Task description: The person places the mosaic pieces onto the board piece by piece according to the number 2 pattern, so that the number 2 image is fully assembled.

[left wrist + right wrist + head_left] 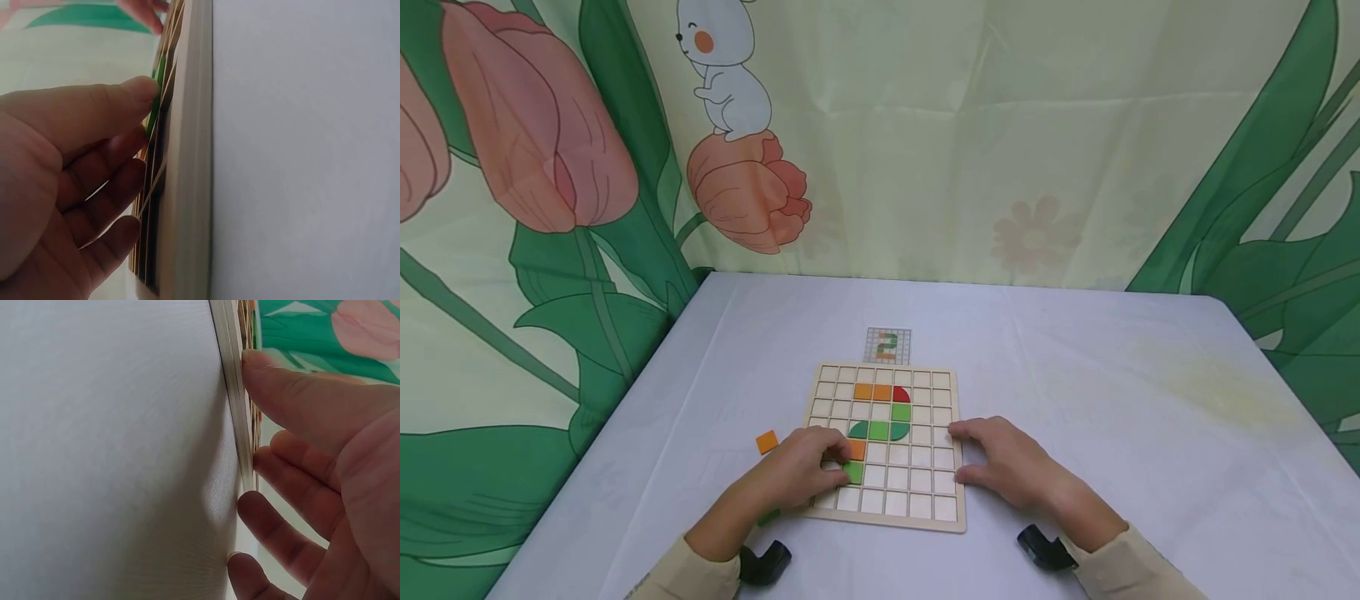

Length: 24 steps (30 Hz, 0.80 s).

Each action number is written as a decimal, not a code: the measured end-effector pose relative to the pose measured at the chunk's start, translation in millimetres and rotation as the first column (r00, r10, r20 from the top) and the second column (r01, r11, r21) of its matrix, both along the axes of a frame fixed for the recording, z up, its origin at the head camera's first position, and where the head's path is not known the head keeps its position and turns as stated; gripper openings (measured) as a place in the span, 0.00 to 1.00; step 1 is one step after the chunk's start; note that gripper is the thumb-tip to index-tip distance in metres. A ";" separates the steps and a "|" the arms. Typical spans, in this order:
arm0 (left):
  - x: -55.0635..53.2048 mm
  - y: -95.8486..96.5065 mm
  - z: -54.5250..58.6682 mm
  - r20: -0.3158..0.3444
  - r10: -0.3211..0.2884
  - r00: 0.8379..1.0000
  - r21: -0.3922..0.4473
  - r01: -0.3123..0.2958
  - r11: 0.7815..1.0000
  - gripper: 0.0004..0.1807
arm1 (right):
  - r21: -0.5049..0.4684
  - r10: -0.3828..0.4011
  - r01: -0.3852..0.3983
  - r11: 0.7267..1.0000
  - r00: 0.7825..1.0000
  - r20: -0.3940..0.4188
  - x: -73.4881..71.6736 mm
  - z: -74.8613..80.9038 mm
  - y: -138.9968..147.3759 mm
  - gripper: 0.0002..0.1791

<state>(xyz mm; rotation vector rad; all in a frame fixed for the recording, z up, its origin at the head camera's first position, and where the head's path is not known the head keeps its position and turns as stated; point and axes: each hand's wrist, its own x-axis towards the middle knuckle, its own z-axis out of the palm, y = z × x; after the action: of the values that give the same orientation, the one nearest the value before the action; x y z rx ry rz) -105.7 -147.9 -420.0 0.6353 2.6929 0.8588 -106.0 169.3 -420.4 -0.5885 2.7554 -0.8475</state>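
Observation:
A wooden grid board (917,527) lies on the table with flat coloured tiles in some cells. My left hand (808,468) is over its left side, thumb and forefinger at a green square tile (853,472), which they pinch; the thumb pad (142,90) is against it in the left wrist view. Just above is an orange tile (857,450), partly covered by the fingers. My right hand (1003,458) rests thumb and fingertips on the board's right rim, fingers spread. The board also bears orange squares (872,392), a red quarter-round (901,394) and several green pieces (878,431).
A small pattern card (887,345) lies just beyond the board's far edge. Left of the board is a loose orange square (767,442). A green piece (769,517) shows partly below the left wrist. The white table (1075,358) ends at a printed curtain (910,167).

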 end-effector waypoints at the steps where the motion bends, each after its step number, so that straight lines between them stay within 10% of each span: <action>1: 0.0 0.2 0.2 0.001 0.001 1.000 0.000 -0.001 1.000 0.10 | 0.000 0.001 -0.001 1.000 1.000 0.000 -0.3 -0.1 0.2 0.31; 24: 2.5 2.5 -2.4 -0.036 0.012 0.999 -0.021 -0.013 1.000 0.10 | 0.005 0.010 -0.010 1.000 1.000 -0.003 -1.1 0.6 -0.8 0.32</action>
<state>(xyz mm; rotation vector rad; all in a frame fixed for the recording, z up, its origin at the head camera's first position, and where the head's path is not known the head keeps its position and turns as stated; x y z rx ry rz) -103.2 -145.3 -422.4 0.6358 2.7367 0.8292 -107.1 168.5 -419.8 -0.6033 2.7542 -0.8377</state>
